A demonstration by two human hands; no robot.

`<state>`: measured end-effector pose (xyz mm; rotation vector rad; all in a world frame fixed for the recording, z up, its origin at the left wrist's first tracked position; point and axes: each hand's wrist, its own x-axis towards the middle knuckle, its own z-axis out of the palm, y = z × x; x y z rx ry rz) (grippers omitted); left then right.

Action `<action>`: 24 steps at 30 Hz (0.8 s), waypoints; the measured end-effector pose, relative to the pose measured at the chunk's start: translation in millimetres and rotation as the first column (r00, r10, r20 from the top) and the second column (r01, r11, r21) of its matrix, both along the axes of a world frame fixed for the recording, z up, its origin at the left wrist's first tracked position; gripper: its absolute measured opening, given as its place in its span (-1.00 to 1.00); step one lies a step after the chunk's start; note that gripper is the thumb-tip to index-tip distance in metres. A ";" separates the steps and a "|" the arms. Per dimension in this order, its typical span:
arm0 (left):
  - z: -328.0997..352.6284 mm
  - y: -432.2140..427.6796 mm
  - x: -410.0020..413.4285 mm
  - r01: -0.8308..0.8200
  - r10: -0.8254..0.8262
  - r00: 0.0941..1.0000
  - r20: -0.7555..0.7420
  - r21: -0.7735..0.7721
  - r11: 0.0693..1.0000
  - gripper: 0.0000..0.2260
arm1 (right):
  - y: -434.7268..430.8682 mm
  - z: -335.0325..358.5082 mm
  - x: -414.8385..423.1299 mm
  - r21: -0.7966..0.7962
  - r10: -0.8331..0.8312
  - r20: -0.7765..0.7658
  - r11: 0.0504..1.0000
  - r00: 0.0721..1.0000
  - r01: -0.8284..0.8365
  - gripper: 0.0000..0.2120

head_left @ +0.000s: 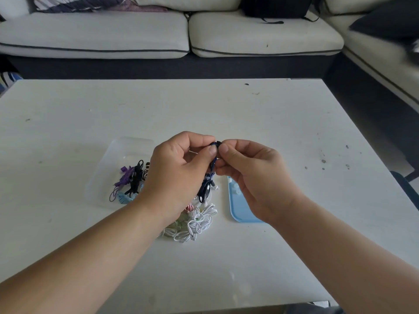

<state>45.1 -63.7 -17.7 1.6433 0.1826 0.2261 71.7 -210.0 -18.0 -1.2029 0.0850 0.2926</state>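
Above the middle of the white table (249, 123), my left hand (176, 168) and my right hand (251, 175) meet. Both pinch the top of a dark blue and black earphone cable bundle (206, 189), which hangs down between them. Under my left wrist lies a heap of white earphone cables (197, 223). A clear plastic box (102, 175) stands to the left and holds purple, black and light blue cable bundles (130, 180). My left hand hides part of the box.
A light blue lid (240, 209) lies flat to the right of the white heap, partly under my right hand. A pale sofa (158, 32) runs along the far side and turns down the right. A black bag (274, 7) sits on it.
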 end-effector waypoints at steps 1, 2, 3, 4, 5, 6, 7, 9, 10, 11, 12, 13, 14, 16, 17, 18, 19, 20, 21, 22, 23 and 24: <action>0.0 -0.7 -0.3 -0.007 0.007 1.000 0.000 -0.004 1.000 -0.84 | 1.8 -1.2 -1.0 -0.014 -0.026 0.006 1.000 1.000 0.026 -0.92; -0.2 -1.6 -0.6 -0.015 0.015 1.000 0.001 -0.005 1.000 -0.84 | 3.4 -2.2 -1.8 -0.027 -0.048 0.011 0.998 0.999 0.049 -0.92; -0.7 -2.4 -0.7 -0.022 0.022 1.000 0.002 -0.001 1.000 -0.84 | 4.3 -2.7 -2.5 -0.041 -0.066 0.017 0.997 0.998 0.066 -0.92; -0.8 -3.0 -0.7 -0.028 0.028 1.000 0.005 0.007 1.000 -0.85 | 4.9 -3.5 -2.6 -0.051 -0.076 0.020 0.996 0.997 0.077 -0.92; -0.4 -3.6 -0.7 -0.031 0.031 0.999 0.008 0.019 0.999 -0.85 | 4.8 -3.7 -2.8 -0.054 -0.079 0.019 0.995 0.997 0.080 -0.92; -0.1 -4.0 -0.8 -0.034 0.034 0.999 0.010 0.032 0.999 -0.85 | 4.5 -3.8 -2.6 -0.050 -0.076 0.014 0.996 0.997 0.077 -0.91; 0.2 -4.1 -1.1 -0.037 0.037 0.999 0.012 0.045 0.998 -0.86 | 4.0 -3.8 -2.8 -0.044 -0.071 0.007 0.996 0.997 0.071 -0.91; 0.4 -3.9 -1.3 -0.044 0.043 0.999 0.010 0.065 0.997 -0.86 | 3.2 -3.8 -2.7 -0.036 -0.053 -0.004 0.998 0.999 0.053 -0.90; 0.3 -3.9 -1.5 -0.044 0.043 0.999 0.006 0.069 0.997 -0.87 | 2.4 -3.8 -3.1 -0.024 -0.041 -0.014 0.999 0.999 0.040 -0.89; 0.3 -3.6 -1.4 -0.042 0.042 0.999 0.001 0.066 0.997 -0.87 | 1.5 -3.4 -3.1 -0.002 -0.027 -0.028 1.000 0.999 0.027 -0.88; 0.4 -3.7 -1.2 -0.038 0.039 0.999 -0.003 0.059 0.998 -0.87 | 0.4 -2.9 -2.9 0.028 -0.013 -0.046 1.000 0.999 0.014 -0.88; 0.7 -3.6 -1.1 -0.034 0.034 0.999 -0.005 0.051 0.998 -0.86 | -0.7 -1.9 -2.6 0.061 0.004 -0.065 0.998 0.998 0.000 -0.87; 1.2 -3.8 -1.2 -0.026 0.027 1.000 -0.004 0.046 0.999 -0.86 | -1.9 -0.9 -1.8 0.091 0.019 -0.082 0.996 0.996 -0.011 -0.87; 2.6 -4.8 -1.3 -0.012 0.012 1.000 0.009 0.042 0.999 -0.85 | -4.7 0.3 0.0 0.130 0.039 -0.098 0.991 0.994 -0.026 -0.87; 3.2 -4.9 -1.6 -0.009 0.008 1.000 0.018 0.036 0.999 -0.84 | -5.2 0.6 0.6 0.139 0.049 -0.097 0.990 0.994 -0.035 -0.87; 3.6 -5.1 -2.0 -0.006 0.005 1.000 0.025 0.022 1.000 -0.84 | -5.6 0.9 0.9 0.139 0.056 -0.092 0.989 0.994 -0.043 -0.88; 4.0 -5.1 -2.6 -0.004 0.004 0.999 0.032 0.007 1.000 -0.84 | -5.6 1.0 0.9 0.133 0.062 -0.083 0.990 0.995 -0.051 -0.88; 4.4 -5.0 -3.3 -0.003 0.003 0.999 0.037 -0.003 1.000 -0.85 | -5.3 0.6 0.6 0.124 0.063 -0.072 0.991 0.995 -0.053 -0.88; 4.9 -4.8 -4.0 -0.005 0.005 0.999 0.042 -0.005 1.000 -0.85 | -4.9 0.2 -0.1 0.115 0.059 -0.064 0.992 0.996 -0.052 -0.89; 4.7 -4.7 -4.4 -0.008 0.008 0.999 0.046 -0.003 1.000 -0.85 | -4.5 -0.1 -0.7 0.107 0.053 -0.058 0.993 0.997 -0.047 -0.89; 4.2 -4.5 -4.6 -0.013 0.013 0.999 0.050 0.002 1.000 -0.85 | -4.1 -0.5 -1.1 0.098 0.047 -0.054 0.994 0.997 -0.041 -0.90; 3.6 -4.5 -4.8 -0.016 0.015 0.999 0.052 0.009 1.000 -0.85 | -3.5 -0.8 -1.3 0.088 0.040 -0.052 0.995 0.998 -0.036 -0.90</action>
